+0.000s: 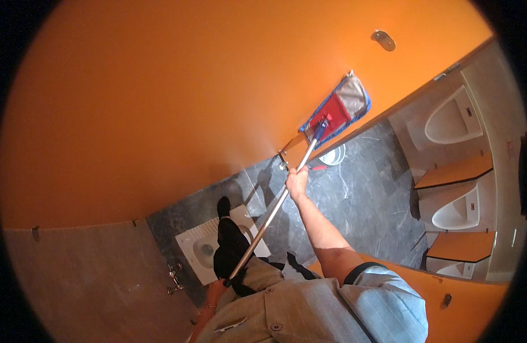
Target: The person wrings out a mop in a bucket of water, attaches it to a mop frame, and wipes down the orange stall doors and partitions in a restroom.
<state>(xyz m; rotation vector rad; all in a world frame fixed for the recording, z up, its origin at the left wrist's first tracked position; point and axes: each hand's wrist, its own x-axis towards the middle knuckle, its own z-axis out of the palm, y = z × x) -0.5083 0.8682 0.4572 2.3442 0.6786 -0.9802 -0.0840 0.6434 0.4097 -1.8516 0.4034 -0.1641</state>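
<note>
My right hand point(297, 182) is wrapped around the metal handle point(263, 231) of a flat mop, partway up the pole. Down near my waist, my left hand point(217, 289) grips the dark end of that handle. The mop head point(330, 115) has a red plate, a grey backing and a blue fringed edge. It is raised off the floor and lies flat against an orange cubicle panel point(169, 107). The pad's cleaning side is hidden against the panel.
A squat toilet point(203, 248) is set in the grey floor point(353, 180) beside my leg. Pipe taps point(174, 278) stick out of the left wall. Beyond the panel's edge stands a bucket point(332, 155). Urinals point(456, 118) with orange dividers point(456, 171) line the right wall.
</note>
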